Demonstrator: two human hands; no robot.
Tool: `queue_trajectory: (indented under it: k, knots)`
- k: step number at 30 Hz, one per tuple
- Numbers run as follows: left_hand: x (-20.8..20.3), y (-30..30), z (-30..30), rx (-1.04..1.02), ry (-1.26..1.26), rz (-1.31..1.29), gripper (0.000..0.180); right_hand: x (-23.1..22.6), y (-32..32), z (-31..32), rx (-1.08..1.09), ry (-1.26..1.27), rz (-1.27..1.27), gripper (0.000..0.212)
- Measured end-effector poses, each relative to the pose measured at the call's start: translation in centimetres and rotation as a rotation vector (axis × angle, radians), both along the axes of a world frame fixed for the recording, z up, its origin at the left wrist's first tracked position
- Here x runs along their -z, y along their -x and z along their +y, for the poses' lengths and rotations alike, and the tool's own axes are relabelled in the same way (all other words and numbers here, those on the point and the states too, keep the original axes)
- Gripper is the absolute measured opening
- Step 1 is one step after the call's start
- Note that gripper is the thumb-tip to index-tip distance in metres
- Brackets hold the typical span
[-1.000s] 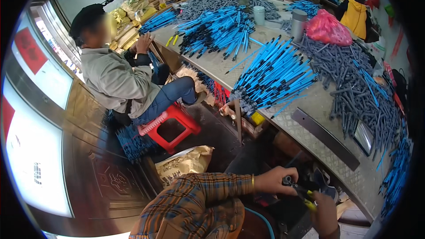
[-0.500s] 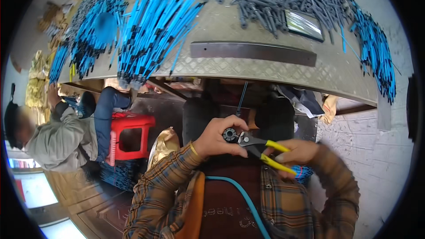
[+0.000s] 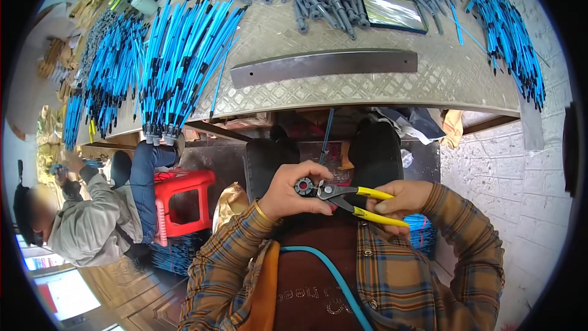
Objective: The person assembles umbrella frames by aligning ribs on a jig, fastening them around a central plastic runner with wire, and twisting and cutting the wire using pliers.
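Observation:
My left hand (image 3: 283, 193) is closed around a round dark-grey ribbed piece (image 3: 297, 186), its open end facing up between thumb and fingers. A thin blue-and-dark rod (image 3: 327, 138) runs from beyond those fingers toward the table; whether it joins the round piece is hidden. My right hand (image 3: 407, 199) grips yellow-handled pliers (image 3: 381, 216), with the handles spread apart. The metal jaws reach the edge of the round piece, beside my left fingertips. Just what they bite on is too small to make out.
Ahead is a table (image 3: 294, 95) with a dark metal strip (image 3: 324, 63), heaped grey tubular parts (image 3: 331, 0), blue rods (image 3: 177, 67) and a phone-like device (image 3: 392, 12). A red stool (image 3: 184, 202) stands at left, near a seated person (image 3: 92, 220). More blue rods (image 3: 514, 49) lie far right.
The pliers have tilted more level, their handles slightly closer together, and the right forearm has settled. The view has shifted. At left, the other person's hands have moved.

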State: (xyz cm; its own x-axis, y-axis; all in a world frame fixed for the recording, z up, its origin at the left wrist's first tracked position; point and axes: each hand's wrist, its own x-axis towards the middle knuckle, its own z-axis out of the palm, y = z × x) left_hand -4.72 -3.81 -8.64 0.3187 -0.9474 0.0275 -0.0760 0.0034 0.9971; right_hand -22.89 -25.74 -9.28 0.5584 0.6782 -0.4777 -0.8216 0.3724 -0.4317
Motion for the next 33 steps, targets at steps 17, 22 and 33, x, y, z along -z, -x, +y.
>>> queue_trajectory:
  k: [17, 22, 33]
  knots:
    - [-0.8, -0.1, -0.2, 0.036, -0.026, -0.087, 0.04, -4.1, -2.7, -1.0, -0.079, 0.315, -0.068, 0.025]
    - [-0.8, 0.0, -0.2, 0.031, -0.01, -0.103, 0.038, -4.3, -3.0, -0.9, -0.112, 0.361, -0.113, 0.026]
    - [-0.6, 0.6, 0.1, 0.037, 0.004, -0.092, 0.03, -2.8, -1.1, 0.2, -0.071, 0.281, -0.166, 0.03]
